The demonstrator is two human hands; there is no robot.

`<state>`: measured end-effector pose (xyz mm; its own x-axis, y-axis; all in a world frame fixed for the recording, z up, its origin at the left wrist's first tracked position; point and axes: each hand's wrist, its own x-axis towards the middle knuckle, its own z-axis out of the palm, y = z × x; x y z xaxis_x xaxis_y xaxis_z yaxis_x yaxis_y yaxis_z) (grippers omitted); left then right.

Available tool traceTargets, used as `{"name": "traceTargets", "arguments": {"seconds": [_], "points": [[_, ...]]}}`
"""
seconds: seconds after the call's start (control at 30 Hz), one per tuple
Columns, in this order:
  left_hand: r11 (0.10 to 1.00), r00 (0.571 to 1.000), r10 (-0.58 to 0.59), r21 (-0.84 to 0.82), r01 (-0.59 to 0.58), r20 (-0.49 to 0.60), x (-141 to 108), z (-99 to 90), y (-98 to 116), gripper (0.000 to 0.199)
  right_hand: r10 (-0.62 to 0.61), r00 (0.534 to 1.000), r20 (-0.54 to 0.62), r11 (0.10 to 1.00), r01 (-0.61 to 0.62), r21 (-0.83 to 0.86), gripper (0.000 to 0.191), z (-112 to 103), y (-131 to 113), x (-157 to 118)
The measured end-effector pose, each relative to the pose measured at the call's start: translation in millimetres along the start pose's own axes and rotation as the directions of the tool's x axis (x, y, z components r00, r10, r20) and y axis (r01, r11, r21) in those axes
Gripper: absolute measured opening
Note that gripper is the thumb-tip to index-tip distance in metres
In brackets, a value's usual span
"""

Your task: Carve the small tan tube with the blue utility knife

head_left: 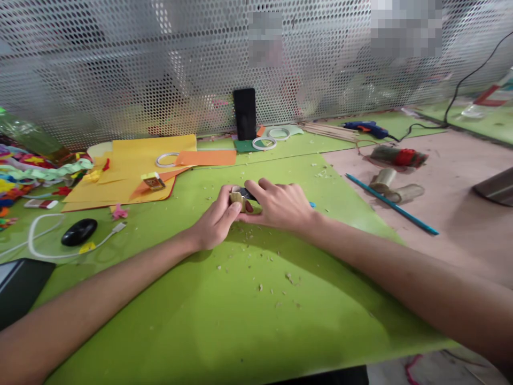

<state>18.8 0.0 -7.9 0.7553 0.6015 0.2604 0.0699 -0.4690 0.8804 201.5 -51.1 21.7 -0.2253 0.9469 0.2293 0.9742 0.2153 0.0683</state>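
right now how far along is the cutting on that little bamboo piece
Some cutting looks done: shavings lie scattered on the green mat. In hand: the left hand steadies a small bamboo piece on the mat while the right hand presses a dark tool against it. Two more bamboo tubes lie untouched to the right, so more seems left.

A craft workbench, set up for paper and glue work.
You face a green counter with coloured paper sheets, tape rings, a blue glue gun, scattered shavings and a perforated metal screen behind.
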Motion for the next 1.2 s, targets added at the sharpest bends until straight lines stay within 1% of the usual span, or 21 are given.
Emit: {"name": "traceTargets", "arguments": {"seconds": [0.23, 0.33, 0.47, 0.6, 0.87, 0.97, 1.1, 1.2], "points": [[0.995, 1.000, -0.022, -0.093, 0.022, 0.009, 1.6, 1.3, -0.1, 0.030, 0.029, 0.999, -0.033, 0.999, -0.029, 0.013, 0.073, 5.8, 1.3, 0.8], [0.993, 1.000, -0.023, -0.118, 0.021, -0.018, 2.5, 2.1, -2.1, 0.033, 0.035, 0.999, -0.019, 0.999, -0.035, 0.023, 0.072, 6.3, 1.3, 1.9], [0.997, 0.998, -0.028, -0.073, 0.024, -0.053, 3.2, 1.7, -5.9, 0.036, 0.035, 0.999, -0.005, 0.999, -0.035, 0.021, 0.073, 5.7, 2.1, 3.4], [0.999, 0.998, -0.006, -0.038, 0.004, -0.056, 3.8, 1.0, -5.4, 0.036, 0.039, 0.999, -0.005, 0.999, -0.038, 0.022, 0.072, 6.4, 3.3, 4.6], [1.000, 0.997, 0.000, 0.025, 0.003, -0.082, 4.3, 0.9, -4.2, 0.036, 0.035, 0.999, -0.002, 0.999, -0.035, 0.018, 0.068, 6.0, 3.7, 7.2], [1.000, 0.997, -0.003, 0.003, 0.003, -0.072, 4.6, 1.0, -5.9, 0.035, 0.034, 0.999, 0.008, 0.999, -0.034, 0.020, 0.067, 4.7, 3.6, 6.8], [0.997, 0.997, -0.040, -0.071, 0.036, -0.066, 4.9, 1.9, -7.3, 0.035, 0.009, 1.000, 0.024, 1.000, -0.009, 0.011, 0.067, 4.0, 4.9, 6.7], [0.993, 0.996, -0.073, -0.096, 0.067, -0.055, 4.8, 2.1, -6.1, 0.041, -0.024, 0.999, 0.037, 1.000, 0.024, -0.002, 0.066, 3.0, 6.6, 7.0]]}}
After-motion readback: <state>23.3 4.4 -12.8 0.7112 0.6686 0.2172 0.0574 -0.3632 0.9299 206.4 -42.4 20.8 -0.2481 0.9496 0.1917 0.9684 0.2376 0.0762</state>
